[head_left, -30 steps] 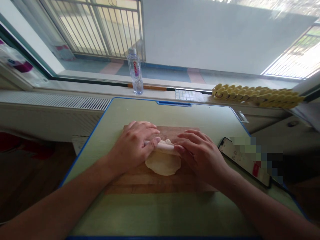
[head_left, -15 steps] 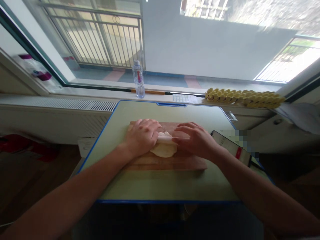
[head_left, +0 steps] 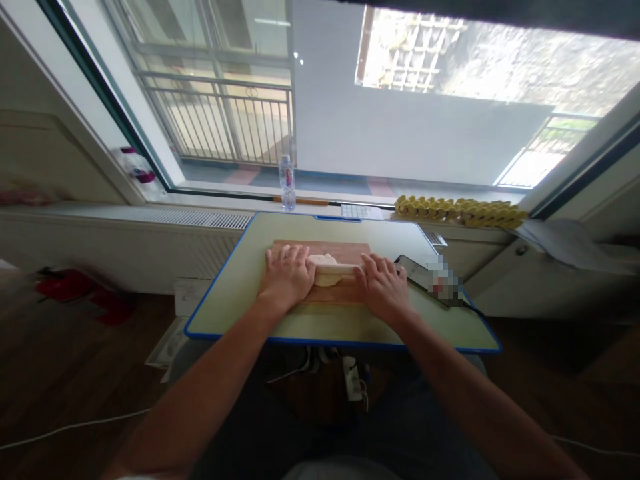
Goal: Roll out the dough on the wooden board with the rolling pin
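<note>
A pale rolling pin (head_left: pixel 338 269) lies crosswise over a flattened piece of dough (head_left: pixel 327 281), whose far part (head_left: pixel 323 259) shows beyond the pin. Both are on a wooden cutting board (head_left: pixel 345 251). My left hand (head_left: pixel 289 275) holds down the pin's left end, its fingers bent over and pointing away from me. On the right end, my right hand (head_left: pixel 384 283) grips the pin in the same way, thumb close to the dough. Both ends of the pin are hidden under my hands.
The board rests on a small blue-edged table (head_left: pixel 240 293). A phone (head_left: pixel 425 279) with a cable lies to the right. On the windowsill stand a plastic bottle (head_left: pixel 287 185) and yellow egg cartons (head_left: pixel 460 212). A power strip (head_left: pixel 352 379) is on the floor below.
My view has tilted up and moved back. My fingers now reach farther over the pin, and the hands sit farther apart. More dough shows beyond the pin, less on my side.
</note>
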`<state>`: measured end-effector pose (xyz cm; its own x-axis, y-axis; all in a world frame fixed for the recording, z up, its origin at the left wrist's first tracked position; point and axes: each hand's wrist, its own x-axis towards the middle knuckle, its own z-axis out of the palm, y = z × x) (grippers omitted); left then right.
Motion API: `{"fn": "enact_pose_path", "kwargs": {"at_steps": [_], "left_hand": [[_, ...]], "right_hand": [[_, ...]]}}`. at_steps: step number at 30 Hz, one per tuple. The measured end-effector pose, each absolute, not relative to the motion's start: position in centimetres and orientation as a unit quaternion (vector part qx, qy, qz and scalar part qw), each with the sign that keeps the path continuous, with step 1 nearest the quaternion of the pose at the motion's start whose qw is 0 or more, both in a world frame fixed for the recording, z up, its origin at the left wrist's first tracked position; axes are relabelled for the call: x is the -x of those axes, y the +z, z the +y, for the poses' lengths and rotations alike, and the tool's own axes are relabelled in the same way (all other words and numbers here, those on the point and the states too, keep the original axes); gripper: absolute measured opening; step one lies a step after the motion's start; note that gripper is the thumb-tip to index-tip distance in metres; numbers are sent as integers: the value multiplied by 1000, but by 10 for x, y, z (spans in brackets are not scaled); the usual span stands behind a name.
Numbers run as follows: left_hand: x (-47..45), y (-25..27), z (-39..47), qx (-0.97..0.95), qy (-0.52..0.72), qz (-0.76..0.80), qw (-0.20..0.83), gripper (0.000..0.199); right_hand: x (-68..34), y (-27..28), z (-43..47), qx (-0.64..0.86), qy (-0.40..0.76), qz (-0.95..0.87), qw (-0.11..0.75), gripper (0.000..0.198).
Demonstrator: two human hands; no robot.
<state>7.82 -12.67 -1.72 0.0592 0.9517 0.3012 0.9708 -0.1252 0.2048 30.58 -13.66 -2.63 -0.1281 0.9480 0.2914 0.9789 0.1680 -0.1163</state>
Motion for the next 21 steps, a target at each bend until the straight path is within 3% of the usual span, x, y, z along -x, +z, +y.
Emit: {"fn": "enact_pose_path", "kwargs": {"at_steps": [12, 21], "left_hand": [[-76, -15, -62, 716, -145, -683, 2, 46], [-80, -19, -118, 722, -189, -666, 7, 53]], "right_hand": [[-289, -14, -72, 640, -19, -758, 122, 52], [-295, -29, -127, 657, 0, -742, 130, 61]]}}
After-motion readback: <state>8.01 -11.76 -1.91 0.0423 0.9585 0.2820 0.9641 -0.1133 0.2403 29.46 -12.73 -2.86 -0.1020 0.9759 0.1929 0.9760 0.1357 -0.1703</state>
